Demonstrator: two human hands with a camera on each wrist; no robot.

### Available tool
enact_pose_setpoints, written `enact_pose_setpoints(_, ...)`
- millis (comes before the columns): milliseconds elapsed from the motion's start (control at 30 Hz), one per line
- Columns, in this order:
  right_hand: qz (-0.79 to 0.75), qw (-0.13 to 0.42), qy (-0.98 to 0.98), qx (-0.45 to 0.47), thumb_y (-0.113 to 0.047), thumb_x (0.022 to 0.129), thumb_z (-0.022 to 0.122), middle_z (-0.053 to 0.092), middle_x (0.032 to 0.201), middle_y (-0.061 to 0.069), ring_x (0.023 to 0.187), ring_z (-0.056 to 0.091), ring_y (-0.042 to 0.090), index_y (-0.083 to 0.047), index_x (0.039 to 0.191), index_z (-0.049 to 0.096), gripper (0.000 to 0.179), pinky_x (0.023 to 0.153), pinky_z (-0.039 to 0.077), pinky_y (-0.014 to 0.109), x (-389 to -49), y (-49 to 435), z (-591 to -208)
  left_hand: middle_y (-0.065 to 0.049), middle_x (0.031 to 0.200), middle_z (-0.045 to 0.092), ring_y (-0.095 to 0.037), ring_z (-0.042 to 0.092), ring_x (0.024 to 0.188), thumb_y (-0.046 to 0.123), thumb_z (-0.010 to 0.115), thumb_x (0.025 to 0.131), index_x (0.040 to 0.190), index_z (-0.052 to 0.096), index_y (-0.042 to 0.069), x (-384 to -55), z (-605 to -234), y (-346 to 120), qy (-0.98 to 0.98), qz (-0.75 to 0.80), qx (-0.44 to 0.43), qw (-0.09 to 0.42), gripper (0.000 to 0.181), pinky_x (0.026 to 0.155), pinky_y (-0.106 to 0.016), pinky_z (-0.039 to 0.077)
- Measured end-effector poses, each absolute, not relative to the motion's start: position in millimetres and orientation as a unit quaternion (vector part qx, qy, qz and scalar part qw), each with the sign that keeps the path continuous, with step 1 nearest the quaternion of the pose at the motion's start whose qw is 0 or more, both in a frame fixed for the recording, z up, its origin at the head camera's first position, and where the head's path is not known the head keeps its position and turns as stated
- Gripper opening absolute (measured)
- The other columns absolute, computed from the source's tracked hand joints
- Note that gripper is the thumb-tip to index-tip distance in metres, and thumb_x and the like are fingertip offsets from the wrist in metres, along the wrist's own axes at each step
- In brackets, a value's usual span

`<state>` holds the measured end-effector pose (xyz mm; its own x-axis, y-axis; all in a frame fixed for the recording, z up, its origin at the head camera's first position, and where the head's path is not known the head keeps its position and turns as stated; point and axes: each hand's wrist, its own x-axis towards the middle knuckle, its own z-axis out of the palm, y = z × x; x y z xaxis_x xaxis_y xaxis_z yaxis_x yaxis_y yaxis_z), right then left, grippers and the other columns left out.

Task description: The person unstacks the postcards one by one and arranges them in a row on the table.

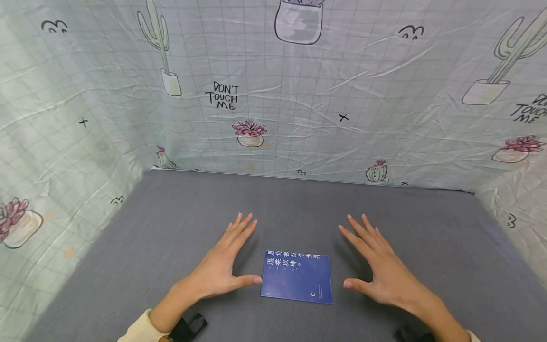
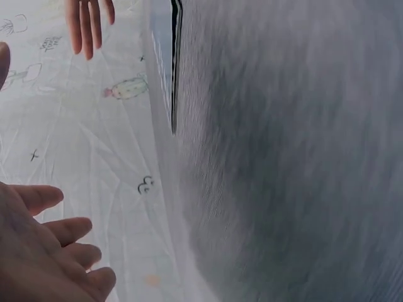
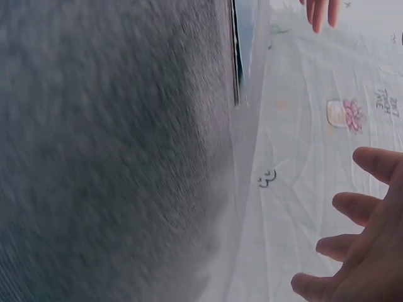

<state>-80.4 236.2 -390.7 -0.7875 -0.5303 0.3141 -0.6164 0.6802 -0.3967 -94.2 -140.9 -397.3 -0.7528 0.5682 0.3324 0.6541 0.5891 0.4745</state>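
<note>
The booklet (image 1: 296,277) lies on the table (image 1: 295,209), between the two hands, well apart from the table's far edge. The left hand (image 1: 218,268) is over the table to the booklet's left, just beside it; the right hand (image 1: 382,270) is over the table to its right, near it. The cloth (image 1: 295,95) hangs behind the table and along its left and right sides.

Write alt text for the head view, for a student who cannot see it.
A blue booklet with white Chinese writing lies on a grey surface, between a person's left hand and right hand, both with fingers extended. Behind hangs pale cloth printed with cacti.
</note>
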Motion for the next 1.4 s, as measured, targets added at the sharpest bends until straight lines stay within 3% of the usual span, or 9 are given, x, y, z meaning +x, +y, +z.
enact_pose_setpoints(233,0.281,0.085,-0.897,0.33,-0.069,0.076,0.063,0.018,0.158,0.004,0.143,0.009,0.039,-0.019,0.151,0.031,0.096,0.092,0.024,0.076,-78,227,-396,-0.002,0.158,0.016,-0.032,0.012,0.144,0.06,0.071,0.076,0.154,0.018,0.016,-90,-403,-134,-0.871,-0.343,-0.348,0.051,0.104,0.115,-0.043,0.011)
enact_pose_setpoints(467,0.306,0.086,-0.881,0.351,-0.066,0.075,0.066,0.024,0.156,0.006,0.142,0.014,0.04,-0.014,0.149,0.034,0.095,0.09,0.032,0.072,-74,221,-399,0.002,0.157,0.02,-0.026,0.013,0.144,0.055,0.079,0.07,0.153,0.021,0.021,-86,-408,-126,-0.862,-0.38,-0.336,0.02,0.107,0.114,-0.045,0.014)
enact_pose_setpoints(567,0.316,0.08,-0.876,0.356,-0.064,0.075,0.068,0.025,0.156,0.006,0.141,0.017,0.039,-0.015,0.149,0.034,0.095,0.098,0.033,0.061,-72,218,-401,0.002,0.157,0.02,-0.027,0.012,0.144,0.052,0.082,0.067,0.153,0.02,0.027,-82,-409,-124,-0.861,-0.4,-0.313,-0.011,0.109,0.112,-0.052,0.017)
enact_pose_setpoints(667,0.327,0.069,-0.871,0.36,-0.059,0.074,0.072,0.027,0.155,0.005,0.141,0.02,0.037,-0.016,0.149,0.034,0.094,0.108,0.028,0.039,-71,216,-403,0.0,0.158,0.02,-0.029,0.012,0.144,0.047,0.085,0.065,0.152,0.022,0.03,-80,-411,-122,-0.857,-0.422,-0.294,-0.04,0.11,0.11,-0.057,0.017)
enact_pose_setpoints(833,0.356,0.04,-0.859,0.366,-0.045,0.074,0.078,0.03,0.154,0.003,0.14,0.022,0.034,-0.018,0.148,0.035,0.09,0.108,0.014,0.015,-69,211,-408,-0.003,0.157,0.022,-0.033,0.014,0.143,0.045,0.086,0.064,0.151,0.028,0.026,-78,-417,-121,-0.851,-0.436,-0.287,-0.056,0.107,0.109,-0.059,0.018)
enact_pose_setpoints(1067,0.371,0.006,-0.861,0.347,-0.035,0.076,0.079,0.035,0.151,0.003,0.14,0.025,0.026,-0.02,0.146,0.04,0.082,0.1,0.036,0.053,-65,206,-413,-0.003,0.156,0.024,-0.032,0.013,0.143,0.045,0.087,0.063,0.15,0.032,0.017,-74,-431,-120,-0.849,-0.431,-0.296,-0.07,0.107,0.109,-0.059,0.019)
enact_pose_setpoints(1267,0.382,0.003,-0.855,0.35,-0.037,0.075,0.081,0.037,0.149,0.005,0.138,0.027,0.028,-0.017,0.144,0.043,0.081,0.108,0.024,0.023,-64,206,-423,-0.001,0.155,0.028,-0.025,0.011,0.144,0.039,0.089,0.061,0.149,0.034,0.014,-75,-436,-117,-0.85,-0.421,-0.313,-0.053,0.107,0.111,-0.053,0.016)
enact_pose_setpoints(1333,0.377,-0.002,-0.856,0.353,-0.039,0.076,0.08,0.036,0.149,0.005,0.138,0.027,0.028,-0.017,0.144,0.042,0.082,0.108,0.022,0.022,-64,205,-426,-0.001,0.155,0.028,-0.025,0.011,0.144,0.038,0.089,0.061,0.148,0.034,0.013,-75,-436,-116,-0.852,-0.415,-0.314,-0.049,0.106,0.111,-0.053,0.017)
enact_pose_setpoints(1400,0.366,-0.005,-0.862,0.35,-0.043,0.076,0.079,0.035,0.15,0.005,0.137,0.027,0.027,-0.019,0.145,0.041,0.082,0.108,0.028,0.031,-64,205,-428,-0.001,0.155,0.028,-0.026,0.011,0.144,0.037,0.089,0.061,0.148,0.034,0.013,-75,-437,-116,-0.857,-0.405,-0.314,-0.048,0.105,0.111,-0.053,0.018)
